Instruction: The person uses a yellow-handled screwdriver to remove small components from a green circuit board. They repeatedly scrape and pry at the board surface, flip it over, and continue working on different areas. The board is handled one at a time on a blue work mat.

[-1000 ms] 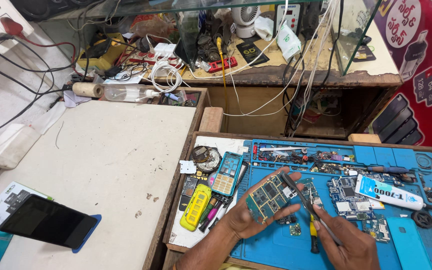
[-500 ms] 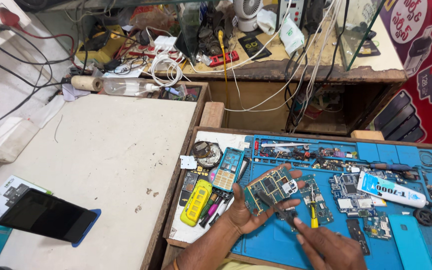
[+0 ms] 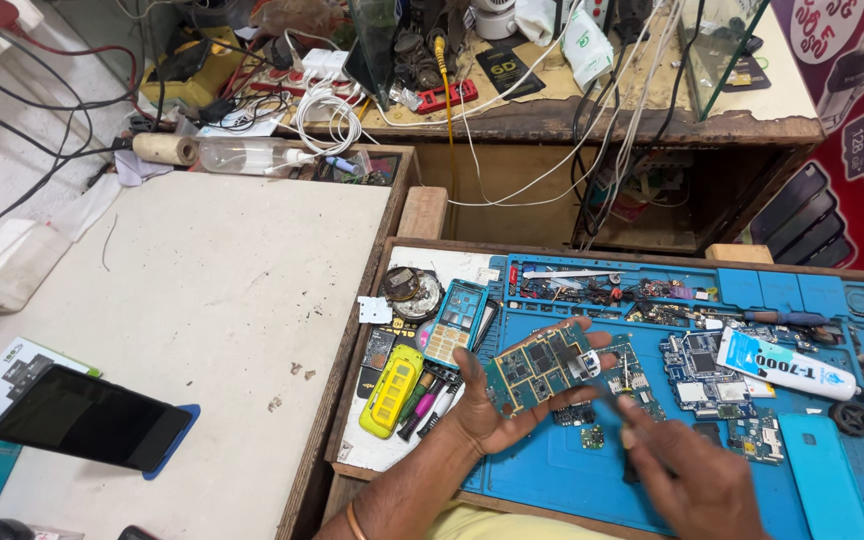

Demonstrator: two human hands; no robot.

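Yellow phone shell (image 3: 392, 390) on tray – white glue tube (image 3: 787, 364) on blue mat (image 3: 832, 470); black phone (image 3: 92, 430) on table.

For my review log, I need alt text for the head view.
A left hand holds a green circuit board over a blue repair mat, while the right hand is blurred beside it. Loose boards, a white glue tube and a yellow phone lie around.

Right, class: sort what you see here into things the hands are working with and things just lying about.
In hand:
- green circuit board, held in the left hand
- right hand, close beside the board, blurred
- blue repair mat beneath them

Lying about:
- white glue tube
- yellow phone casing
- dark phone on the white table
- clear bottle
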